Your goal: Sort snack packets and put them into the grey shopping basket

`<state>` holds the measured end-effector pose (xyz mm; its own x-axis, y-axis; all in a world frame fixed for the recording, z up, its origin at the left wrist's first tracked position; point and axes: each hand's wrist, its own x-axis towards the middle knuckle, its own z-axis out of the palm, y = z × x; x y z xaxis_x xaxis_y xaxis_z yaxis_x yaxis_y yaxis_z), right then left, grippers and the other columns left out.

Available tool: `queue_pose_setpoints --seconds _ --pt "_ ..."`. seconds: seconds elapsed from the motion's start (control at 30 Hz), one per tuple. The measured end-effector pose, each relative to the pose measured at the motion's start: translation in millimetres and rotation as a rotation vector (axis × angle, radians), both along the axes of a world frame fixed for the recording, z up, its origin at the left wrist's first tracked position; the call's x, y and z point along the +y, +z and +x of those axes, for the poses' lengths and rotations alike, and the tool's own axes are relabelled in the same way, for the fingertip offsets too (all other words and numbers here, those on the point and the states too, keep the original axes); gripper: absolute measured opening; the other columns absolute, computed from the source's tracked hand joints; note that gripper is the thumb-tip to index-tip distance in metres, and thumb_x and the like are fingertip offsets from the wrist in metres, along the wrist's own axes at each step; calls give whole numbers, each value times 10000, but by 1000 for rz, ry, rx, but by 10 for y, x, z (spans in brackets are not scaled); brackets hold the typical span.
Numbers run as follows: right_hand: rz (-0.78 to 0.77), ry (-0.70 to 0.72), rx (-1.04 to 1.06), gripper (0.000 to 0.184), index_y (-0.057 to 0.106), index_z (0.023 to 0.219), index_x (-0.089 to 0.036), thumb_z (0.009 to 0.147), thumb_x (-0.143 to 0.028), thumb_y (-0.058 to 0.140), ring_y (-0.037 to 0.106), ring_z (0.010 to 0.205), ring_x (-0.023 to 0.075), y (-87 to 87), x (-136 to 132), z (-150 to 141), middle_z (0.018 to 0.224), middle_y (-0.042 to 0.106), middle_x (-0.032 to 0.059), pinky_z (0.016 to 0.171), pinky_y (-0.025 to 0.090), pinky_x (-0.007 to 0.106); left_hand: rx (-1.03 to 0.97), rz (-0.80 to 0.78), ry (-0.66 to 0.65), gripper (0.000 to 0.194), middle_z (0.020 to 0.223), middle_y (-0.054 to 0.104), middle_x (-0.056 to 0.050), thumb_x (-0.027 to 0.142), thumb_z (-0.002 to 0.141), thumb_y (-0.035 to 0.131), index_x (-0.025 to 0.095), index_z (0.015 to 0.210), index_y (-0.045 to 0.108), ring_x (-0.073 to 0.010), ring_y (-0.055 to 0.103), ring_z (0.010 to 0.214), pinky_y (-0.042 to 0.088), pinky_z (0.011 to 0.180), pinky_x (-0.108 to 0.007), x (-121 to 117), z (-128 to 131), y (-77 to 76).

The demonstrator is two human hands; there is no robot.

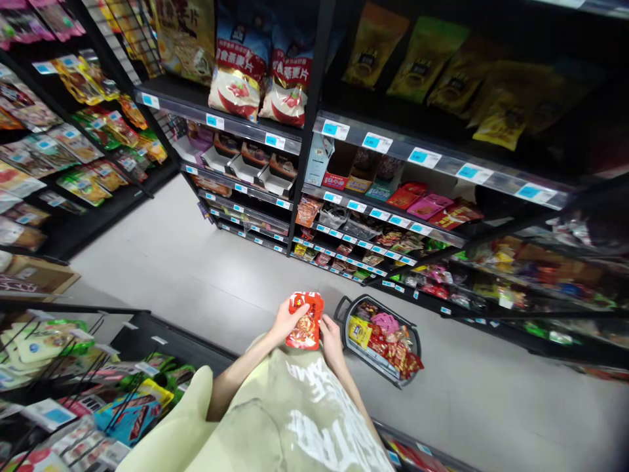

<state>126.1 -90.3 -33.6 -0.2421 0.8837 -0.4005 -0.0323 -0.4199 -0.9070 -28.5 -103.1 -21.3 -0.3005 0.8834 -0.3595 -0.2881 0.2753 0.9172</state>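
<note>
A red snack packet (305, 328) with a picture of food on its front is held upright in front of my body. My left hand (287, 320) grips its left side, with the thumb lying across the front. At the right edge of the same packet, my right hand (330, 333) has its fingers closed on it. To the right on the floor stands a dark shopping basket (417, 334) holding red, yellow and pink packets. Most fingers of both hands are hidden behind the packet.
Dark shelves (236, 177) with price tags and packaged snacks stand ahead. Large cereal bags (238, 75) sit on an upper shelf. Another rack (73, 170) of packets lines the left. Hanging snacks (132, 413) are close at lower left. Grey floor (196, 262) runs between.
</note>
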Motion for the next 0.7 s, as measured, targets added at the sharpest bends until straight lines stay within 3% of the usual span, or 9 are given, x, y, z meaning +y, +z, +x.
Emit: queue_pose_setpoints --seconds 0.1,0.17,0.27,0.33,0.43,0.53,0.7 --pt "-90 24 14 574 713 1003 -162 848 -680 521 692 804 260 17 -26 15 888 751 91 669 559 342 -52 -25 -72 389 922 747 -75 474 737 766 147 935 692 -209 684 808 523 743 -292 -13 6 10" --pt "-54 25 -7 583 704 1019 -160 864 -682 495 694 877 273 50 -53 10 935 748 110 709 570 359 -40 -29 -78 377 902 749 -70 464 739 768 144 925 695 -204 683 792 522 729 -286 -15 19 18" --pt "95 -64 -88 481 625 1086 -200 778 -561 698 685 944 243 100 -83 -4 1109 698 101 782 569 337 -13 -43 -72 368 895 753 -75 450 732 779 137 910 707 -203 683 799 517 734 -280 -11 50 16" --pt "144 -124 -131 532 547 1080 -224 686 -466 809 693 873 211 121 -87 0 1141 653 82 744 571 312 -33 -47 -88 379 914 757 -84 447 724 786 132 922 713 -207 687 819 518 756 -284 -10 72 -2" --pt "152 -98 -147 498 494 957 -234 649 -423 836 687 765 186 136 -67 41 1025 642 38 641 559 280 -108 -68 -144 403 934 760 -95 472 733 773 128 936 716 -221 694 842 524 773 -299 -23 86 -50" --pt "139 -62 -130 450 503 859 -224 639 -426 840 673 737 184 132 -32 103 901 644 11 638 549 279 -235 -117 -186 414 921 761 -103 488 754 743 125 952 718 -235 700 838 533 768 -319 -67 43 -94" --pt "49 -40 -87 403 536 706 -204 634 -453 843 621 662 161 75 1 177 725 624 -11 626 509 266 -401 -107 -290 516 1066 744 -102 305 684 805 134 1152 673 -257 696 939 531 834 -332 -191 -120 -85"
